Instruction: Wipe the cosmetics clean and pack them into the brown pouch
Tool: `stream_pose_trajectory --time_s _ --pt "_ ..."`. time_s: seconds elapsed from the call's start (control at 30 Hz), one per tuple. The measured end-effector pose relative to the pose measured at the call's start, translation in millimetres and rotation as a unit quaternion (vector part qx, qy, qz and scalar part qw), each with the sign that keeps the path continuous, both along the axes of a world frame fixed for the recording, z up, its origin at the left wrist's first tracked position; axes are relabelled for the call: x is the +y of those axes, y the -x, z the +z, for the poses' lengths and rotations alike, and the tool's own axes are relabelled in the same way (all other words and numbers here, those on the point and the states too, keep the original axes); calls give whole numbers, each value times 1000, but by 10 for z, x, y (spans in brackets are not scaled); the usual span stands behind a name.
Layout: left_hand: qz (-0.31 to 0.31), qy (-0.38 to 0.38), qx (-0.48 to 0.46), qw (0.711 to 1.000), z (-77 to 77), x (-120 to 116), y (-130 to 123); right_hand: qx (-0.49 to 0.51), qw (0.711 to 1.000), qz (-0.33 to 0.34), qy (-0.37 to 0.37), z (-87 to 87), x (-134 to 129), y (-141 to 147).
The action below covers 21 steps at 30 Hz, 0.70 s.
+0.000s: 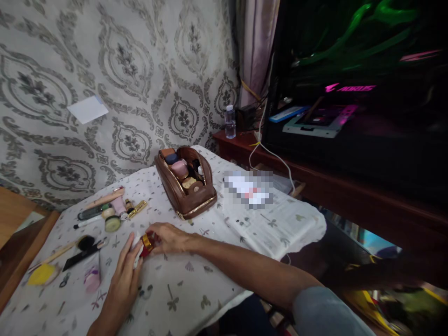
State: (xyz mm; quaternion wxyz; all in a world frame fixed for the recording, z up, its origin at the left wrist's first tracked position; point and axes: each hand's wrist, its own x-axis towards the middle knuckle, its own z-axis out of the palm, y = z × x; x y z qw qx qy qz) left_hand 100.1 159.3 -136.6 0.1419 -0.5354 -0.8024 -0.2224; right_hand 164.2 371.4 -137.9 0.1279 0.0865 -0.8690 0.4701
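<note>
My right hand (170, 237) is closed round a small red item with a gold band (147, 242), held low over the patterned cloth. Beside it, my left hand (125, 266) has its fingers wrapped on a piece of white tissue or cloth (137, 249) that touches the red item. An open brown bag (182, 205) stands behind my hands with several small cosmetic items inside. To the left lie a pink tube (92, 275), a black brush (84, 254), a round green-lidded jar (112, 223) and a gold tube (137, 210).
The patterned cloth (182, 284) covers the surface. A yellow sponge (42, 274) lies at its left. Right of the bag is a blurred-out white item (250, 189). A clear bottle (230, 122) stands on a dark red desk (241, 140), beside a dark glass-fronted computer case.
</note>
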Motion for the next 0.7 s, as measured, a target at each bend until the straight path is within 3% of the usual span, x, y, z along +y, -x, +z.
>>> stream_pose_trajectory --time_s 0.07,0.17,0.4,0.7 --pt "13 -30 24 999 30 -3 -41 -6 1000 14 19 -2 11 1" --pt "-18 -66 41 997 69 5 -88 -19 999 -4 47 1 -7 -4" --pt "-101 -42 83 991 112 91 -48 -23 997 -7 67 4 -29 -5" --pt "-52 -12 -18 998 156 242 51 -23 997 -7 71 17 -40 5"
